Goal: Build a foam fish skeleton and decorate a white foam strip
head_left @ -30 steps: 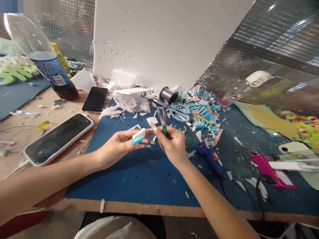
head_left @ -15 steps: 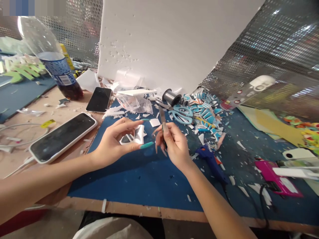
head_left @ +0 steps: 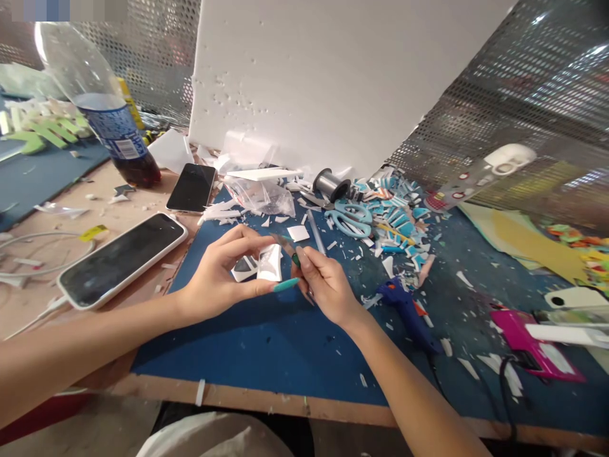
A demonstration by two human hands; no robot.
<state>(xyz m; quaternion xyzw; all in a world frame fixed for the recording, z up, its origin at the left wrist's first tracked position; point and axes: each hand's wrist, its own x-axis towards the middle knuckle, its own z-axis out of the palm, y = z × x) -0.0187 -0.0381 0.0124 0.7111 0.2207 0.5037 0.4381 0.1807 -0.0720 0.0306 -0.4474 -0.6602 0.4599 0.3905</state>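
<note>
My left hand (head_left: 223,279) pinches a small white foam piece (head_left: 269,263) between thumb and fingers, just above the blue mat (head_left: 266,343). A second white and dark scrap (head_left: 244,268) lies under that hand. My right hand (head_left: 326,282) is closed round a thin craft knife with a green grip (head_left: 291,251). Its blade points left and meets the top edge of the foam piece. Both hands are close together over the middle of the mat.
A big white foam board (head_left: 333,82) leans at the back. Light blue scissors (head_left: 349,218), a wire spool (head_left: 330,185) and blue-white scraps lie behind the hands. A blue glue gun (head_left: 404,308) and a pink tool (head_left: 533,343) lie right; two phones (head_left: 121,259) and a cola bottle (head_left: 114,133) left.
The knife was upright in my right hand; now it is tipped left onto the foam piece. My left hand turned the piece and lowered it toward the mat.
</note>
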